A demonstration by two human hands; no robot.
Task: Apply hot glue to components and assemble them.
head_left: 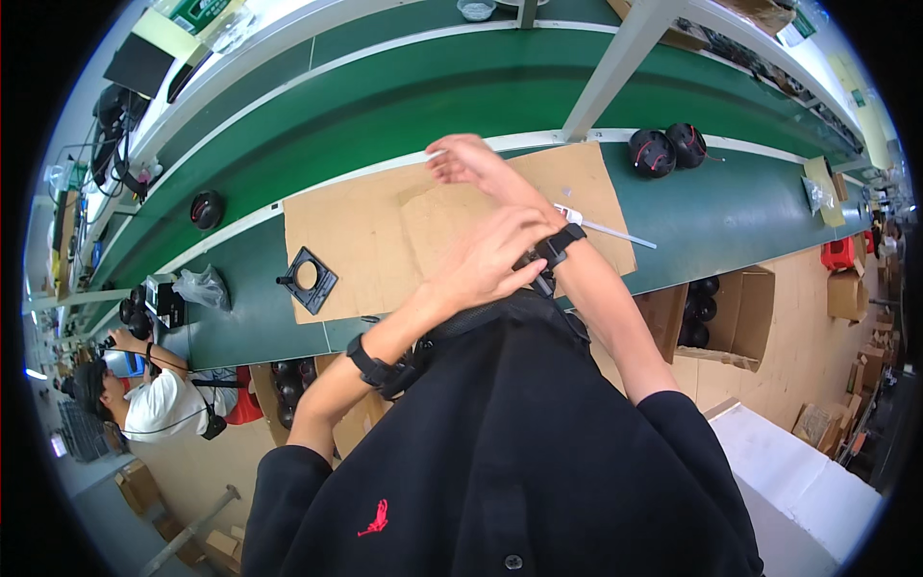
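My left hand point(495, 258) reaches across to my right forearm, its fingers closed around a black wristband point(561, 246) with a small dark device on it. Past the band, my right hand point(465, 160) is held over the far edge of a cardboard sheet point(365, 226). Its fingers are loosely bent and slightly blurred, with nothing visible in them. Another black band point(377, 363) circles my left wrist. On the cardboard's left part lies a black square plate point(314, 280) with a round hole. A thin white strip point(615, 234) rests to the right, partly hidden by my right forearm.
Black round housings point(654, 154) stand on the green bench at the right; another housing point(206, 210) sits on the belt. An open carton point(735, 317) of dark round parts is below right. A person in a white shirt point(168, 404) works at the left, near a clear plastic bag point(202, 288).
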